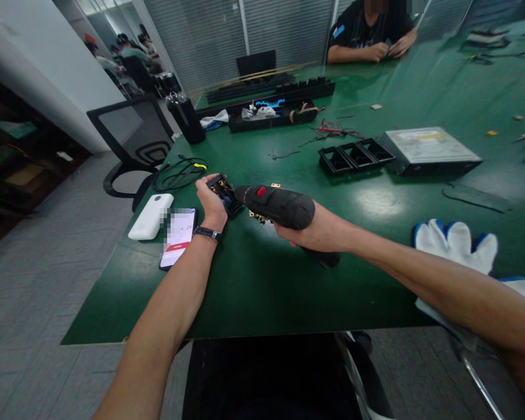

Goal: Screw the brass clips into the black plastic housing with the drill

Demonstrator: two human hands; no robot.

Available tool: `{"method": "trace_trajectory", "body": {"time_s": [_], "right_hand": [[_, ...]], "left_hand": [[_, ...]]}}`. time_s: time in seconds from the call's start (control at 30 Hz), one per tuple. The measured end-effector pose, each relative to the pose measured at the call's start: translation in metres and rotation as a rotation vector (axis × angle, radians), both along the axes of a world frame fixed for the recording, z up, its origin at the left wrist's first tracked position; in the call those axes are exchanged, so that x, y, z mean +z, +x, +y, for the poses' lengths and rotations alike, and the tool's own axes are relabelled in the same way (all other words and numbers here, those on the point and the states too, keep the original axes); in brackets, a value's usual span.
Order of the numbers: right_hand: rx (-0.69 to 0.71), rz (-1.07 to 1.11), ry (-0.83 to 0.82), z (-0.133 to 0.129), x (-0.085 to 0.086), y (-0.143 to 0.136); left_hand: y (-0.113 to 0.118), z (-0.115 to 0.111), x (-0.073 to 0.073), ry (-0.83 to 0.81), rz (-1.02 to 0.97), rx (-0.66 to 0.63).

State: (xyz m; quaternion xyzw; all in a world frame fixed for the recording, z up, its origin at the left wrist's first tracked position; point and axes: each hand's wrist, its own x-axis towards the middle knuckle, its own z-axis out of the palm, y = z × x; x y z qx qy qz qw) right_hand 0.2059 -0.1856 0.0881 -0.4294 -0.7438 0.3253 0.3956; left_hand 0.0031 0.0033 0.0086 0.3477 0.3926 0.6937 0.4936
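Note:
My right hand [306,230] is wrapped round the handle of a black cordless drill [280,204] with a red switch on its side. The drill's front end points left at a small black housing [227,195] with brass-coloured metal parts inside. My left hand [210,201] grips that housing by its left side, just above the table. Whether the bit touches a screw cannot be made out. Several small brass-coloured pieces [259,217] lie on the table, partly hidden beneath the drill.
Left of my hands are a phone [179,236], a white power bank [151,217] and a coiled black cable [181,174]. Rightward are a black three-compartment tray [356,156], a metal-topped box [431,150] and white gloves [457,248]. A person [371,35] sits across the green table [262,297].

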Motion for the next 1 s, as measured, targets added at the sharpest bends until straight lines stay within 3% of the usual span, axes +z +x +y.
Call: {"method": "trace_trajectory", "body": {"time_s": [1.0], "right_hand": [[0.004, 0.009, 0.006, 0.0005, -0.0005, 0.0]], "left_hand": [[0.0007, -0.0015, 0.0009, 0.002, -0.015, -0.002]]}}
